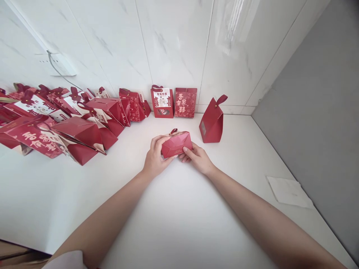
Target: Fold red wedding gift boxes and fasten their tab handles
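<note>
A small red paper gift bag [177, 144] lies on its side on the white table [179, 209], its ribbon handle pointing away from me. My left hand [155, 156] grips its left end with curled fingers. My right hand [196, 157] holds its right end, thumb pressed on the near face. Just beyond stands an upright red gift bag [212, 122] with a ribbon loop on top.
Several red gift bags [70, 119] lie piled at the left. Two flat red bags [174, 102] lean against the marble wall at the back. A white sheet of paper [288, 191] rests at the right, beside a grey wall panel [322, 123].
</note>
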Action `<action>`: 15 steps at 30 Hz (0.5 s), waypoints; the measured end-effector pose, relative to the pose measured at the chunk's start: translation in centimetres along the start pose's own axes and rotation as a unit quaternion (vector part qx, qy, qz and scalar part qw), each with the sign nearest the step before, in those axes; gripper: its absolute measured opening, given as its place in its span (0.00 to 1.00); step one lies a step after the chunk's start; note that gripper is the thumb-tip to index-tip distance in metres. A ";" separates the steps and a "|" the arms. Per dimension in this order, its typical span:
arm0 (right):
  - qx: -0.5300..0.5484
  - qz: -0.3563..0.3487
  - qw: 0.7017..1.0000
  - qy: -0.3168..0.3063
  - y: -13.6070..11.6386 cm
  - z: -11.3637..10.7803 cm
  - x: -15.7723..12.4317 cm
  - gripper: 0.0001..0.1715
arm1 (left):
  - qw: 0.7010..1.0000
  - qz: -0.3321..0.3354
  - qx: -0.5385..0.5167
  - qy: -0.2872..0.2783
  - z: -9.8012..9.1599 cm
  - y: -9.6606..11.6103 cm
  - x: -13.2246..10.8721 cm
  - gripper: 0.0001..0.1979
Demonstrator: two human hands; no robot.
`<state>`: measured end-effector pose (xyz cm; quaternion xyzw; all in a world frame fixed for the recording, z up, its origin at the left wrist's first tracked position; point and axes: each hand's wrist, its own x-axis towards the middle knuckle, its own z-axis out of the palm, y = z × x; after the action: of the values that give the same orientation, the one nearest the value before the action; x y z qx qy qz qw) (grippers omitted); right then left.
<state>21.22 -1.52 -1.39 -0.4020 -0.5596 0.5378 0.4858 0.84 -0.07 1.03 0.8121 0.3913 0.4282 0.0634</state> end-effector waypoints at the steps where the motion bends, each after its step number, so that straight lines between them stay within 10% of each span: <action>1: 0.001 0.001 1.000 0.000 0.0 0.0 0.0 0.30 | 1.000 0.000 0.000 0.001 0.0 0.0 0.0 0.36; 15: -0.176 -0.110 0.975 0.077 -0.2 0.3 -0.7 0.31 | 0.993 -0.037 -0.090 -0.070 0.0 -0.4 0.1 0.36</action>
<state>21.13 -2.26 -1.22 -0.4569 -0.6472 0.3420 0.5054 0.61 0.31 0.92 0.8159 0.3757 0.4011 0.1796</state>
